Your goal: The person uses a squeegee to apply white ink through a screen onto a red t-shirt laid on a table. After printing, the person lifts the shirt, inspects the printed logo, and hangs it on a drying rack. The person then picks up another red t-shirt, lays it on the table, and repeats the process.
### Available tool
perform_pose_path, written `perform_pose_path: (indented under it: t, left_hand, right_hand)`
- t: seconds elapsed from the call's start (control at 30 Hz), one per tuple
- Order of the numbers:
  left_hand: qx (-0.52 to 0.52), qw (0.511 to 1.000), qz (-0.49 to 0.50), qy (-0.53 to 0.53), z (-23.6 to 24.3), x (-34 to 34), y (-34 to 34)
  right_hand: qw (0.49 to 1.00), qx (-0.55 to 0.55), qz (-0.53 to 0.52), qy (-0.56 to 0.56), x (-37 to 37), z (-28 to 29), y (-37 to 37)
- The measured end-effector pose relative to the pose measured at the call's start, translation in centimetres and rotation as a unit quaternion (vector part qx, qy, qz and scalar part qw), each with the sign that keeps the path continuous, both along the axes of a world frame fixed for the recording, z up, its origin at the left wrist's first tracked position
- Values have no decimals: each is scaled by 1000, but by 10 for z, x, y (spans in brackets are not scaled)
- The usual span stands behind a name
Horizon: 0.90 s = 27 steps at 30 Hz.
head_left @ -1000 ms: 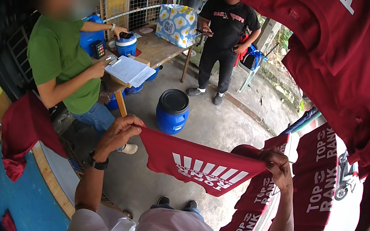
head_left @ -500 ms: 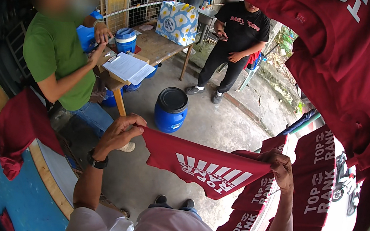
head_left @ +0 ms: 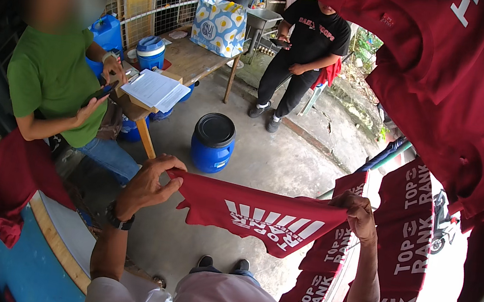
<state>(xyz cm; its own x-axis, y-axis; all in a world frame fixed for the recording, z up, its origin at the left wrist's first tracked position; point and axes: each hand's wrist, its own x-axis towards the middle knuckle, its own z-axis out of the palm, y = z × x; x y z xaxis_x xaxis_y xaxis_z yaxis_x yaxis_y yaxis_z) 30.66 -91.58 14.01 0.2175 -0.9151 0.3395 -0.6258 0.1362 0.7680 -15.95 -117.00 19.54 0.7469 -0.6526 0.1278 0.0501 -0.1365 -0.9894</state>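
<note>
Stretched between my two hands is a dark red T-shirt [head_left: 235, 202] with a white print that faces up at me. My left hand [head_left: 152, 185], below a black wristwatch [head_left: 119, 218], pinches its left corner between thumb and fingers. At the other end my right hand [head_left: 358, 214] is closed round the gathered cloth. The lower edge of the shirt hangs loose and uneven above the floor. More dark red printed shirts [head_left: 413, 219] hang close beyond my right hand.
Overhead hang further red shirts [head_left: 444, 98]. A blue drum [head_left: 212, 147] with a black lid stands ahead. To the left, a person in green [head_left: 50, 77] holds a phone beside a wooden table [head_left: 195, 62] with papers [head_left: 153, 88]. Another person in black [head_left: 308, 43] stands farther back.
My hands still hold the shirt taut, only slightly shifted. The person in green has lowered their hands, and the phone shows more plainly. The whole view has turned a little.
</note>
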Motion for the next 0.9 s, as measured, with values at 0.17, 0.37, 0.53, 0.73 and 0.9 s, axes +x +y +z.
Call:
perform_pose_path:
  t: [0.17,0.37,0.53,0.73,0.9]
  left_hand:
    - [-37,997,-39,-49,-1,5,-4]
    - [-23,999,-40,-4,-3,10,-3]
    - [-39,998,-39,-4,-6,15,-8]
    - [-29,987,-83,138,-19,29,-37]
    - [-51,944,-121,302,-46,40,-88]
  right_hand:
    - [995,54,43,-71,0,-8,-11]
    - [996,57,40,-54,-1,-9,-18]
    - [997,47,19,-53,13,-4,-15]
    - [997,65,-23,-25,25,-5,-27]
    - [987,134,13,-90,30,-38,-74]
